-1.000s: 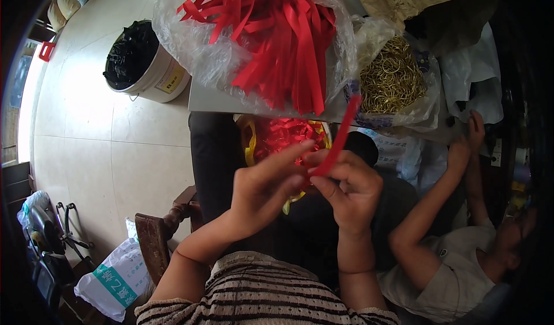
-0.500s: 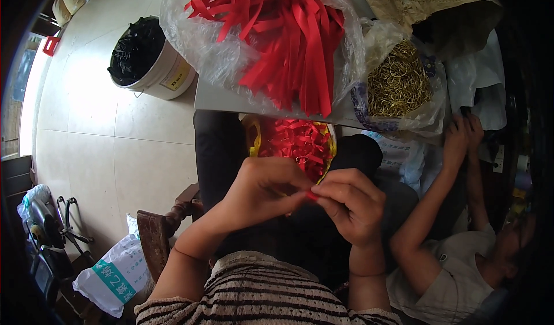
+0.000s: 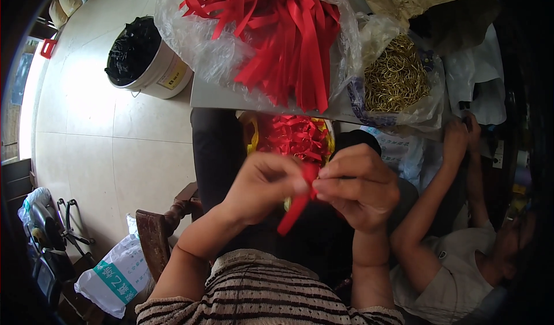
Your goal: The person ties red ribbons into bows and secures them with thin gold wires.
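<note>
In front of my lap, a short red ribbon (image 3: 294, 212) is pinched between my two hands, one end hanging down. My left hand (image 3: 262, 186), slightly blurred, closes its thumb and fingers on the ribbon. Close beside it, my right hand (image 3: 360, 189) is closed in a pinch at the ribbon's other part; any small piece between those fingertips is mostly hidden. Beyond my hands, a container lined with a yellow bag holds many looped red ribbon pieces (image 3: 297, 137).
Long red ribbons (image 3: 288, 54) lie in clear plastic on the grey table (image 3: 216, 97). Beside them is a bag of gold-coloured rings (image 3: 398, 77). A white bucket (image 3: 164, 74) with black strips stands left. A wooden chair arm (image 3: 156, 230) is near. At right, another person's hands (image 3: 461, 134) work.
The ribbon now shows a hanging end, where before only a small red bit showed between my fingertips. My right hand has risen slightly. The view has shifted a little.
</note>
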Tool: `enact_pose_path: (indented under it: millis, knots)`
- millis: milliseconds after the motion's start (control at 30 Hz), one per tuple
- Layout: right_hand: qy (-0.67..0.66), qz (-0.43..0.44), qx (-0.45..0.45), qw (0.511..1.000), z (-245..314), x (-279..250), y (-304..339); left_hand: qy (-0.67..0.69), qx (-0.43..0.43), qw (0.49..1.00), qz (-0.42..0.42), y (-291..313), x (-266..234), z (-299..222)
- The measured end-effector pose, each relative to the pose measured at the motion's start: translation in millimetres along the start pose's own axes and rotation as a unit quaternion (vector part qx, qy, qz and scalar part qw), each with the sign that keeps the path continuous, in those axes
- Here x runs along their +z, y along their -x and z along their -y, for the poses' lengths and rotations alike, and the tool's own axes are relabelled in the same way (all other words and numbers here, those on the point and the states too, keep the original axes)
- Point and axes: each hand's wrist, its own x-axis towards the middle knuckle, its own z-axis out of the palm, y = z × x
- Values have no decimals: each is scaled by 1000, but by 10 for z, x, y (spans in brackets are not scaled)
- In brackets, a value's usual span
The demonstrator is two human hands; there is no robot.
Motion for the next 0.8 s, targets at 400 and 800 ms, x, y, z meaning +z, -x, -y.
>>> enact_pose_path:
  millis: [400, 800]
  knots:
    - [-24, 18, 251, 968, 85, -49, -30, -340, 118, 933, -11, -23, 193, -252]
    - [-45, 13, 187, 981, 38, -87, 230, -366, 186, 912, -3, -59, 83, -148]
